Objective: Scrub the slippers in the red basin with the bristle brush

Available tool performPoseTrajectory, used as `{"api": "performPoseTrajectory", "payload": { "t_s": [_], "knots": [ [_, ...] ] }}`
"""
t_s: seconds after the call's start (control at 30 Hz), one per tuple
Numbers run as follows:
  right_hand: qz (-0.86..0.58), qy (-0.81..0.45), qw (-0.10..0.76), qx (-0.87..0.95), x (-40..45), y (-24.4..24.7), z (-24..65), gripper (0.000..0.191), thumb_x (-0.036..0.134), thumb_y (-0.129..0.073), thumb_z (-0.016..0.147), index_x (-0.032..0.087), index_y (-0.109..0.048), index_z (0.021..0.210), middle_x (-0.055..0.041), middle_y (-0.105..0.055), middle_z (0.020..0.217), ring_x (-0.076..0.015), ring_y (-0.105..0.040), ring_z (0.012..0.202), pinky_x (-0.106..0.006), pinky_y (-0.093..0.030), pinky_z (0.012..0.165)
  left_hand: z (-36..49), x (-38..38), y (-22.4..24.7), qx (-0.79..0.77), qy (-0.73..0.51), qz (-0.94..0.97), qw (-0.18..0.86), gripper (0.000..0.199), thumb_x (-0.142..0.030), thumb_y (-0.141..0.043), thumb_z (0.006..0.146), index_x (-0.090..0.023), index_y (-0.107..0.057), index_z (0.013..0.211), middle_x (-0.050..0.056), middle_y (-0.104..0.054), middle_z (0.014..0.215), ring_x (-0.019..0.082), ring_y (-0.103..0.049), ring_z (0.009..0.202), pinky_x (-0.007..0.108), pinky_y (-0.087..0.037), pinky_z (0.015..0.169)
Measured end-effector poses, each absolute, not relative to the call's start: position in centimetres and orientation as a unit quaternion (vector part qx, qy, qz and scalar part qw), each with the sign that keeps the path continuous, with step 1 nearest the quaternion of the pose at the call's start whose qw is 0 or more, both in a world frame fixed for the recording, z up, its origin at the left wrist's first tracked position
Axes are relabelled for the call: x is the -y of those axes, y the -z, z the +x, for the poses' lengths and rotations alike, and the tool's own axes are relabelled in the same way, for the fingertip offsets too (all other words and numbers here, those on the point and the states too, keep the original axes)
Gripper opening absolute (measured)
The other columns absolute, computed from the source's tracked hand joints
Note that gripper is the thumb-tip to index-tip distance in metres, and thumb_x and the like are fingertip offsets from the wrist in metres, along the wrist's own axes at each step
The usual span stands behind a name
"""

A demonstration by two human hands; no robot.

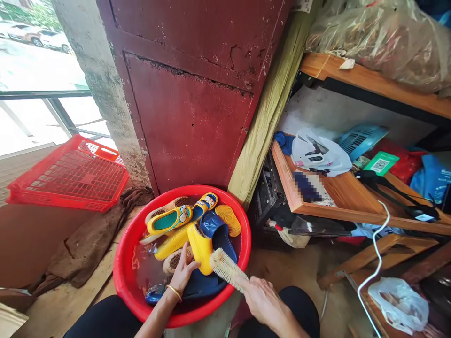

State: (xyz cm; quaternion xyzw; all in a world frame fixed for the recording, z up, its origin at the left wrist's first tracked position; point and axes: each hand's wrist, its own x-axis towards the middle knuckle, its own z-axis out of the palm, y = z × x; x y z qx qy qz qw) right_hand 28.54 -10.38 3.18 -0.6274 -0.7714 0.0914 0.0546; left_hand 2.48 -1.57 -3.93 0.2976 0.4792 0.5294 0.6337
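Observation:
A red plastic basin [121, 270] sits between my knees, holding water and several slippers and clogs. My left hand [182, 276] grips a yellow clog [200, 246] by its side, with the thumb and fingers apart around it. In my right hand [262, 298] is a scrubbing brush [225, 267] with pale bristles; its head touches or nearly touches the clog's toe. Behind lie a yellow clog with a green lining [164, 224], a blue-and-yellow sandal [206, 203], a navy slipper [213, 224] and an upturned yellow sole [229, 219]. Another dark blue shoe [202, 286] lies near the front.
A dark red door [190, 117] stands right behind the basin. On the left is a red plastic crate [81, 178] beside a brown cloth [88, 249]. To the right, a wooden shelf [338, 213] carries bags and a blue fan, with a white cable [375, 244] hanging down.

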Motion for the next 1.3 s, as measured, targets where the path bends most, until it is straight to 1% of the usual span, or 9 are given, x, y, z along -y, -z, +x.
{"api": "performPoseTrajectory", "payload": {
  "t_s": [0.13, 0.3, 0.47, 0.6, 0.8, 0.9, 1.03, 1.17, 1.3],
  "knots": [
    [-0.625, -0.121, 0.066, 0.768, 9.3, -1.6, 26.3, 0.058, 0.016, -0.036, 0.095, 0.036, -0.048, 0.148, -0.0069, -0.072, 0.113, -0.0256, -0.069, 0.098, -0.035, -0.05, 0.084, 3.2, 1.8, 4.2, -0.507, -0.536, 0.39, 0.551, 0.115, -0.037, -0.084, 0.064, -0.022, -0.02, 0.158, 0.013, -0.031, 0.163, 0.033, -0.02, 0.152, 0.043, -0.019, 0.124],
    [-0.632, -0.156, 0.062, 0.757, 6.5, -1.0, 21.6, 0.057, 0.012, -0.035, 0.094, 0.031, -0.051, 0.145, -0.0081, -0.075, 0.107, -0.0256, -0.069, 0.101, -0.036, -0.05, 0.087, 3.3, 1.8, 4.8, -0.516, -0.539, 0.427, 0.511, 0.114, -0.038, -0.083, 0.064, -0.019, -0.021, 0.157, 0.014, -0.025, 0.165, 0.033, -0.009, 0.154, 0.043, -0.01, 0.125],
    [-0.582, -0.237, 0.088, 0.773, 6.3, -3.0, 21.0, 0.059, 0.013, -0.037, 0.094, 0.033, -0.044, 0.149, -0.0051, -0.076, 0.109, -0.023, -0.071, 0.097, -0.03, -0.051, 0.082, 2.4, 1.7, 3.9, -0.513, -0.565, 0.318, 0.563, 0.104, -0.026, -0.081, 0.059, -0.026, -0.035, 0.152, 0.009, -0.045, 0.155, 0.034, -0.029, 0.149, 0.043, -0.027, 0.121],
    [-0.554, -0.217, 0.063, 0.801, 8.2, -2.8, 21.8, 0.054, 0.02, -0.04, 0.095, 0.037, -0.048, 0.146, -0.0052, -0.075, 0.107, -0.0251, -0.071, 0.096, -0.033, -0.052, 0.083, 2.2, 1.9, 3.0, -0.496, -0.577, 0.278, 0.587, 0.092, -0.022, -0.072, 0.061, -0.026, -0.044, 0.148, 0.006, -0.054, 0.148, 0.032, -0.033, 0.147, 0.04, -0.029, 0.12],
    [-0.638, -0.163, 0.093, 0.747, 4.2, -2.4, 19.8, 0.056, 0.013, -0.033, 0.097, 0.023, -0.044, 0.151, -0.0135, -0.073, 0.111, -0.0265, -0.069, 0.103, -0.037, -0.051, 0.091, 2.0, 2.0, 2.4, -0.463, -0.563, 0.244, 0.639, 0.098, -0.018, -0.069, 0.056, -0.028, -0.042, 0.149, 0.005, -0.063, 0.139, 0.032, -0.05, 0.136, 0.042, -0.038, 0.115],
    [-0.62, -0.227, 0.158, 0.734, 3.7, -2.2, 19.6, 0.054, 0.017, -0.033, 0.099, 0.022, -0.042, 0.152, -0.0114, -0.07, 0.124, -0.0236, -0.066, 0.112, -0.034, -0.049, 0.098, 1.0, 1.9, 2.3, -0.419, -0.566, 0.187, 0.685, 0.09, -0.023, -0.067, 0.059, -0.026, -0.046, 0.146, 0.007, -0.07, 0.129, 0.033, -0.059, 0.127, 0.044, -0.048, 0.106],
    [-0.553, -0.289, 0.182, 0.76, 7.7, -0.5, 20.9, 0.053, 0.028, -0.039, 0.1, 0.031, -0.039, 0.153, -0.004, -0.062, 0.138, -0.0208, -0.061, 0.122, -0.03, -0.047, 0.103, 0.0, 1.2, 2.2, -0.399, -0.579, 0.121, 0.701, 0.064, -0.04, -0.07, 0.071, -0.02, -0.06, 0.132, 0.01, -0.077, 0.109, 0.034, -0.068, 0.112, 0.043, -0.057, 0.092],
    [-0.545, -0.267, 0.14, 0.782, 9.0, -0.3, 21.6, 0.052, 0.026, -0.043, 0.099, 0.034, -0.045, 0.15, -0.0037, -0.067, 0.13, -0.0215, -0.065, 0.115, -0.03, -0.049, 0.1, 0.1, 1.0, 2.4, -0.408, -0.566, 0.091, 0.711, 0.063, -0.034, -0.078, 0.069, -0.016, -0.061, 0.127, 0.01, -0.078, 0.096, 0.029, -0.074, 0.091, 0.04, -0.06, 0.081],
    [-0.579, -0.238, 0.151, 0.766, 4.2, -2.8, 20.2, 0.054, 0.02, -0.04, 0.097, 0.025, -0.045, 0.151, -0.0093, -0.072, 0.119, -0.0243, -0.067, 0.11, -0.034, -0.05, 0.098, 0.1, 1.6, 2.2, -0.398, -0.574, 0.085, 0.711, 0.06, -0.024, -0.081, 0.061, -0.013, -0.064, 0.118, 0.009, -0.078, 0.093, 0.03, -0.075, 0.086, 0.039, -0.061, 0.078]
  ]
}}
